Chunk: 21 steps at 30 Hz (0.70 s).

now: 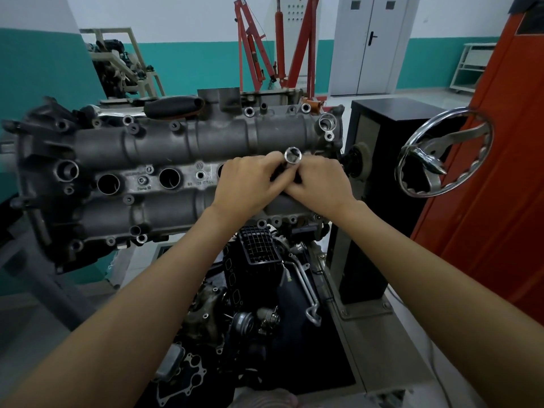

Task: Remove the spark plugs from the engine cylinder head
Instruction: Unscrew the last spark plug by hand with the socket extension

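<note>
The grey cylinder head [164, 142] lies across the engine stand, with a row of round spark plug wells along its middle; two open wells [108, 184] [169, 178] show at the left. Both my hands meet over the right part of that row. My left hand [250, 184] and my right hand [318, 184] both grip a shiny metal socket [293, 156] that stands upright between the fingertips, its open square end facing me. The wells beneath the hands are hidden, and I see no spark plug.
A chrome handwheel [444, 151] sticks out from the black stand column [382, 136] at the right. An orange cabinet [500, 172] stands further right. A black-handled tool [173, 106] lies behind the head. Below it hang dark engine parts [259, 278]. A red engine crane [276, 42] stands at the back.
</note>
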Available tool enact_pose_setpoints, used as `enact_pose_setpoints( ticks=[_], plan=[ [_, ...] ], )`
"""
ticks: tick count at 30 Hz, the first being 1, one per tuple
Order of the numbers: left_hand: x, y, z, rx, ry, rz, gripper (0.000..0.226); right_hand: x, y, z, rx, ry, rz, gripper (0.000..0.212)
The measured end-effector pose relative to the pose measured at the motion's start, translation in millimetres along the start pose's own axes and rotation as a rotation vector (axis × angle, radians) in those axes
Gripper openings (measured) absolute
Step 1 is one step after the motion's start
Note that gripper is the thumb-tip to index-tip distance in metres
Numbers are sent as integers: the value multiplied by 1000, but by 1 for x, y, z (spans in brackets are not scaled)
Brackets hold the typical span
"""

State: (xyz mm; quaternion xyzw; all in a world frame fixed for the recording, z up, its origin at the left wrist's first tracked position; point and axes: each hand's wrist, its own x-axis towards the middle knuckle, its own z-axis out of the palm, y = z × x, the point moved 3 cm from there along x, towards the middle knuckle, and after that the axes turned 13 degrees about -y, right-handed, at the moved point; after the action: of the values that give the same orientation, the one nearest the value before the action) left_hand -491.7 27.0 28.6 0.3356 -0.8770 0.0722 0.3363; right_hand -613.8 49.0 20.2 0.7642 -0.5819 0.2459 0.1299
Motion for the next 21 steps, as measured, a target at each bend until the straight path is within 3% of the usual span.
enact_pose_setpoints(
  ticks=[5, 12, 16, 21],
  plan=[
    [0, 0, -1, 5, -22, 10, 59, -1, -2, 0, 5, -16, -28, 23],
    [0, 2, -1, -29, 16, 17, 42, 2, 1, 3, 1, -28, 0, 30],
    [0, -2, -1, -8, -5, -3, 57, 2, 2, 3, -48, -17, 16, 31],
    [0, 0, -1, -12, -17, 5, 59, -3, -3, -2, -2, 55, -36, 21]
  ],
)
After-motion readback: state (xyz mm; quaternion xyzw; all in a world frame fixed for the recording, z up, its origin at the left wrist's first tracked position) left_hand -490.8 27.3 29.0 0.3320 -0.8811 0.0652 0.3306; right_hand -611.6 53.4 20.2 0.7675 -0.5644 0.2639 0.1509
